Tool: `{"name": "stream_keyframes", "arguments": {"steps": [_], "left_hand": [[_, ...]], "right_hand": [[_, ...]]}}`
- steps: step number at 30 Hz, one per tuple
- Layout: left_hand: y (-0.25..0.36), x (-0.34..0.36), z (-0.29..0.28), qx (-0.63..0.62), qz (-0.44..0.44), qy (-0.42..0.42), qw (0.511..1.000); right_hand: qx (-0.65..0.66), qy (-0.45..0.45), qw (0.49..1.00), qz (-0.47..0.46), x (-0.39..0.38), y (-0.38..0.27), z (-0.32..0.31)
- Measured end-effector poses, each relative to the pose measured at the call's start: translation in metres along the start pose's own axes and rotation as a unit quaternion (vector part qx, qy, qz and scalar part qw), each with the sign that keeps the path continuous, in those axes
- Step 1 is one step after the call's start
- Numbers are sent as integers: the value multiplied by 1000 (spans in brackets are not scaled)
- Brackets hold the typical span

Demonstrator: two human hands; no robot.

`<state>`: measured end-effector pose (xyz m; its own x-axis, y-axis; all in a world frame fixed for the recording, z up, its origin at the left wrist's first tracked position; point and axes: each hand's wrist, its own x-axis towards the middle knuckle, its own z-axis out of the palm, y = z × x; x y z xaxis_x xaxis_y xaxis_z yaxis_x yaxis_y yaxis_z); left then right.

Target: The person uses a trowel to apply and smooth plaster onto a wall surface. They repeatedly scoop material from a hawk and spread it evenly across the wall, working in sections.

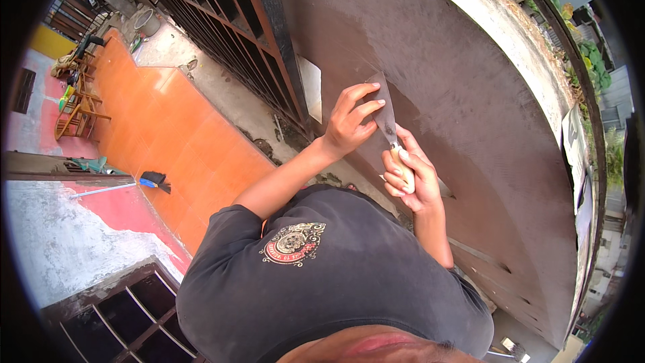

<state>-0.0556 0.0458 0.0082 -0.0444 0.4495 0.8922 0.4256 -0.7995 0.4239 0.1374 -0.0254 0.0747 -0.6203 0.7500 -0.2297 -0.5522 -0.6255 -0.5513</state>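
A putty knife (384, 109) with a flat grey metal blade and a pale handle is held up in front of my chest, blade pointing up. My right hand (418, 173) is closed around the handle. My left hand (353, 119) has its fingers bent onto the blade, fingertips lying across its face; the thumb is partly hidden. Some dark residue marks the blade near the handle. Just beyond the tool stands a grey-brown plastered wall (484, 121), with darker, damp-looking patches.
A black metal gate (222, 27) stands beside the wall at the left. Orange tiled floor (168, 121) spreads to the left, with a broom (153, 181) and wooden chair (80, 111). A bucket (147, 23) sits at the far left, a brush (516, 349) at lower right.
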Motion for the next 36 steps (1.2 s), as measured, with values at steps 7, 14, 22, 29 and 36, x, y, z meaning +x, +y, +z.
{"name": "stream_keyframes", "arguments": {"steps": [7, 14, 22, 29, 36], "left_hand": [[13, 1, 14, 75, -22, 49, 996], [8, 4, 1, 82, -18, 44, 996], [-6, 1, 8, -13, -19, 22, 999], [16, -23, 28, 30, 54, 18, 998], [22, -36, 21, 134, 68, 71, 986]], "right_hand": [[-39, -27, 999, 19, 8, -7, -16], [-60, -52, 997, 3, 16, -5, -13], [-28, 45, 996, -67, 13, 33, -1], [-176, 77, 974, -123, -14, 13, -7], [-486, 198, 839, -145, -33, -17, 10]]}}
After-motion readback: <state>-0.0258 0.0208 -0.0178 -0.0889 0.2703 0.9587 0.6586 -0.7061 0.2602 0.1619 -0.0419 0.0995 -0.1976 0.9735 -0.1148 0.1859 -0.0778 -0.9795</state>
